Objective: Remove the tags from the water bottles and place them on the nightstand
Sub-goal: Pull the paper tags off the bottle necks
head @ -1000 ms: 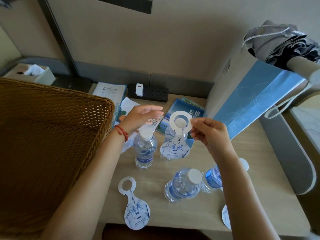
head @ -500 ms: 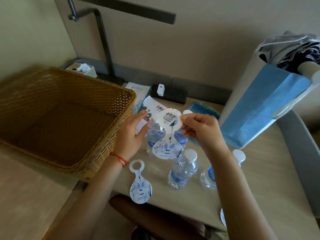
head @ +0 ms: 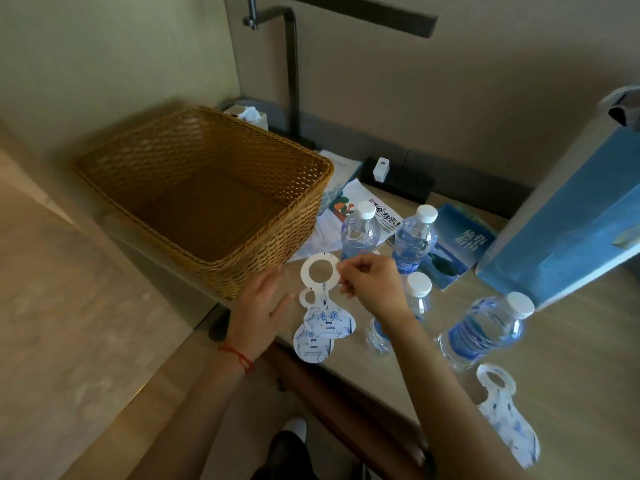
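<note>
A bottle-neck tag (head: 323, 299) is pinched at its ring by the right hand (head: 372, 285) above the front-left edge of the nightstand (head: 571, 375).

The held tag is overlapped with a second tag (head: 311, 344) lying flat beneath it. The left hand (head: 263, 306) is kept just beside both tags, fingers loosely spread, nothing gripped. Four capped water bottles (head: 414, 242) are seen standing to the right, necks bare. A third tag (head: 507, 414) is laid near the front-right edge. A wicker basket (head: 242, 268) is positioned to the left.

Four clear plastic white-capped water bottles (head: 414, 242) stood untagged on beige nightstand (head: 571, 358); three white-blue paper ring tags (head: 325, 299) off.
</note>
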